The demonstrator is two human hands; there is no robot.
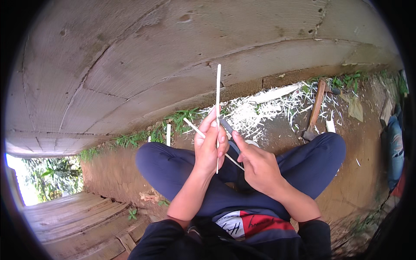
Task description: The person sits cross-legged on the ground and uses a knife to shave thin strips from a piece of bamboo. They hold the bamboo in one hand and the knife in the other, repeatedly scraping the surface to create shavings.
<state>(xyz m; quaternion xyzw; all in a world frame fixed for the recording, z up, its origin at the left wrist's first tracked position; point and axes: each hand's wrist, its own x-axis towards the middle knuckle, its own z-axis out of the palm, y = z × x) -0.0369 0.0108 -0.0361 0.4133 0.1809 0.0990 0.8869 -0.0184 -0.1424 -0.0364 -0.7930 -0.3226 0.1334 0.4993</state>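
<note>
My left hand (207, 147) is closed around a thin, pale wooden stick (218, 84) that stands nearly upright, its long end rising above the fingers and its short end below the palm. A second pale stick (192, 126) slants across at the same hand; its middle is hidden by the fingers. In my right hand (260, 168) is a knife (226, 127) with a dark grey blade. The blade's tip end lies against or very close to the upright stick, beside my left fingertips. Its handle is mostly covered by my right fingers.
White wood shavings (249, 119) are heaped beyond my crossed legs, with a pale split piece (277, 93) on them. A wooden-handled tool (318, 104) lies at the right. A grey wall (151, 65) runs along the far side. Planks (73, 216) lie at the lower left.
</note>
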